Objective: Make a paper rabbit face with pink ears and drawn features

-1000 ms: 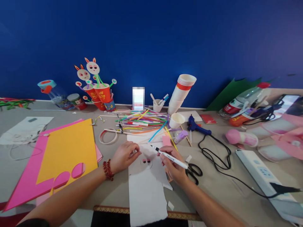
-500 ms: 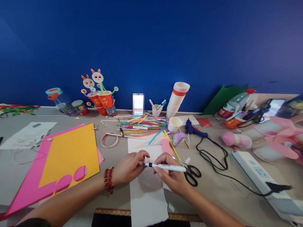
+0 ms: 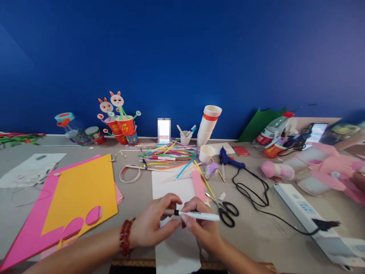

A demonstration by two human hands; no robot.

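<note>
My right hand (image 3: 205,232) grips a white marker (image 3: 207,216) that lies nearly level, its black end toward the left. My left hand (image 3: 149,222), with red beads at the wrist, is curled around that black end. Between its fingers is a small brownish piece I cannot make out. Both hands are over a long sheet of white paper (image 3: 176,253) with a torn near edge. A pink paper strip (image 3: 198,185) lies just beyond my right hand. Black-handled scissors (image 3: 228,214) rest to its right.
Colourful pipe cleaners (image 3: 168,153) are heaped behind the paper. A leaning stack of paper cups (image 3: 207,125) stands near the wall. Right of it are a blue glue gun (image 3: 230,159) and a power strip (image 3: 306,209). Yellow card (image 3: 85,186) lies over pink sheets. Another person's hand (image 3: 359,180) touches a pink craft.
Both hands and the marker have come slightly lower and nearer to me. My left fingers have spread a little wider around the marker's black end. The view has tilted upward slightly.
</note>
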